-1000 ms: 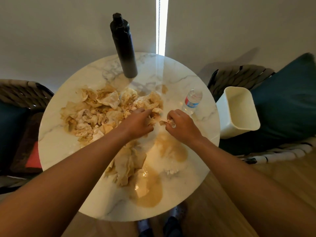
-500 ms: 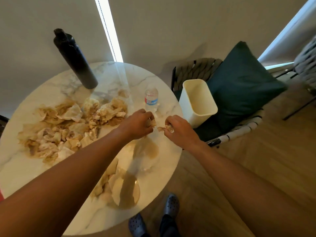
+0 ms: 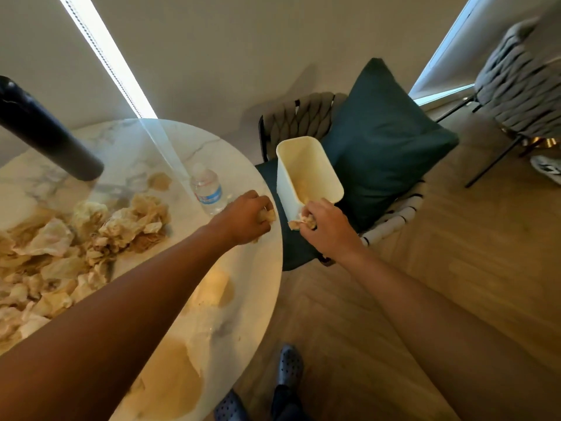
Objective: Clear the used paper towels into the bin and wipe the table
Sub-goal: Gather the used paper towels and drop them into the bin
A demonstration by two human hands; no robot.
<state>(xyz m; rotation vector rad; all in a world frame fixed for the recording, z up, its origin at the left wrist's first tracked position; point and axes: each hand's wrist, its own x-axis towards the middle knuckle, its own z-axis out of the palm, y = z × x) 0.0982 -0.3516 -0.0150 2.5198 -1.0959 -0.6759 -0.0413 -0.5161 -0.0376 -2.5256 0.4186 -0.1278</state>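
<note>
At the bottom edge, your two dark perforated clogs (image 3: 287, 367) stand on the wood floor (image 3: 409, 268), just off the table rim. On the marble table (image 3: 261, 299) nearest you: tan spill patches (image 3: 170, 378), wet-looking. Further up on the left lies the heap of used paper towels (image 3: 91, 238), crumpled and stained, well short of the bin. Your left hand (image 3: 246, 220) is over the table's right edge, fingers curled tight round a small towel wad (image 3: 267, 214). Your right hand (image 3: 326, 223) is past the rim, fingers pinching another towel scrap (image 3: 299, 221) against the near lip of the cream bin (image 3: 315, 165). The bin sits on the chair seat (image 3: 291, 247) beside the table, against a dark green cushion (image 3: 385, 141). A small water bottle (image 3: 208, 189) stands just behind your left hand; the black flask (image 3: 45, 132) stands at far left.
</note>
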